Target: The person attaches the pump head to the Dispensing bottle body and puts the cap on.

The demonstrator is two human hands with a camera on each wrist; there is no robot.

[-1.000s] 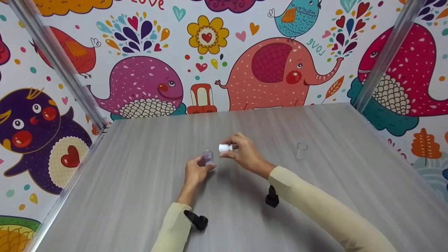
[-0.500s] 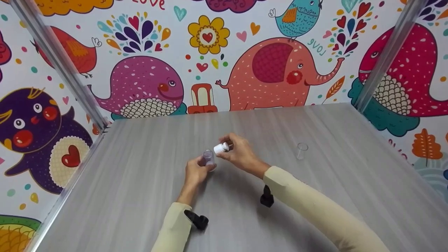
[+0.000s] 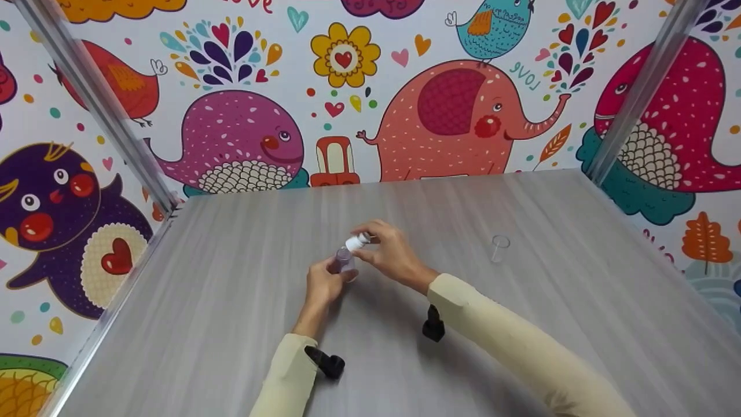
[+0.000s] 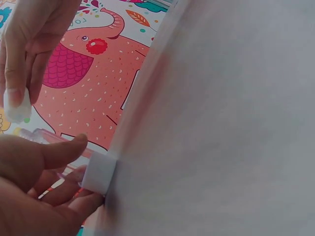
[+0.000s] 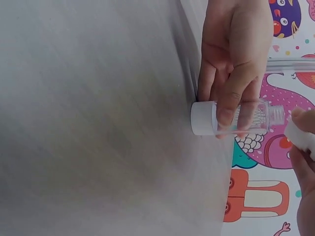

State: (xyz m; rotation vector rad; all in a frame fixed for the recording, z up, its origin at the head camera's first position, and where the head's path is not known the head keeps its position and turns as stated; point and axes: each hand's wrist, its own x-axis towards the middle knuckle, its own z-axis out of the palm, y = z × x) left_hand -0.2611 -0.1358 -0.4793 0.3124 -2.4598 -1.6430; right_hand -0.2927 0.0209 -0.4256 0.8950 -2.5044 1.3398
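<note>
My left hand (image 3: 323, 285) grips a small clear plastic bottle (image 3: 345, 260) near the middle of the table. In the right wrist view, the bottle's white base (image 5: 203, 118) touches or sits just over the tabletop, and its threaded neck (image 5: 277, 115) is bare. My right hand (image 3: 396, 255) pinches a white bottle top (image 3: 354, 242) between thumb and fingers. The top is tilted and hangs close beside the neck; a small gap shows in the right wrist view. Part of the top is hidden by the fingers.
A clear cylindrical cap or cup (image 3: 499, 249) stands on the grey wood-grain table (image 3: 243, 278) to the right. Cartoon-printed panels (image 3: 243, 133) rise behind and at both sides, with metal posts (image 3: 628, 87) at the corners.
My right hand has moved left with the white top, bringing it closer to the bottle neck and tilting it downward toward it. The left hand and bottle have stayed nearly still.
</note>
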